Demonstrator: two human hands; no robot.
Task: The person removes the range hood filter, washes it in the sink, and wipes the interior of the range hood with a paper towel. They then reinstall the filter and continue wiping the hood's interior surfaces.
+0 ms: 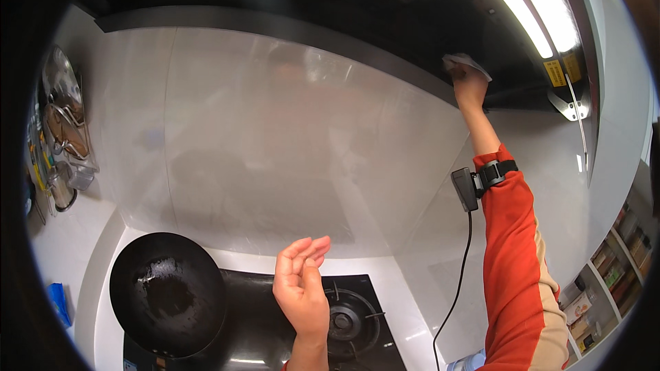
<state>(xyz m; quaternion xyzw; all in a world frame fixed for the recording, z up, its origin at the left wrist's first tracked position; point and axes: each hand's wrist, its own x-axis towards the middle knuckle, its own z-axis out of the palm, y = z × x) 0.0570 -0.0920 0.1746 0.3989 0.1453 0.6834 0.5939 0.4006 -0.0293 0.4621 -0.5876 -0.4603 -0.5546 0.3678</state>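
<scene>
My right hand (470, 82) is raised at the upper right, holding a pale cloth or tissue (472, 62) against the dark underside of a range hood (402, 26). Low in the middle, my left hand (304, 283) hangs over a black gas stove (247, 309), fingers slightly curled and nothing in it. A black wok (167, 293) sits on the stove's left side, its inside partly wet-looking. To the right of my left hand a burner (343, 322) shows. Part of my right palm is hidden by the cloth and the angle.
Pot lids (64, 87) and utensils hang on a wall rack at the left, with a metal holder (63, 185). A lit lamp (536, 5) runs along the hood. Shelves of packages (603, 278) stand at the lower right. A black cable (464, 263) dangles from a device strapped to my right forearm.
</scene>
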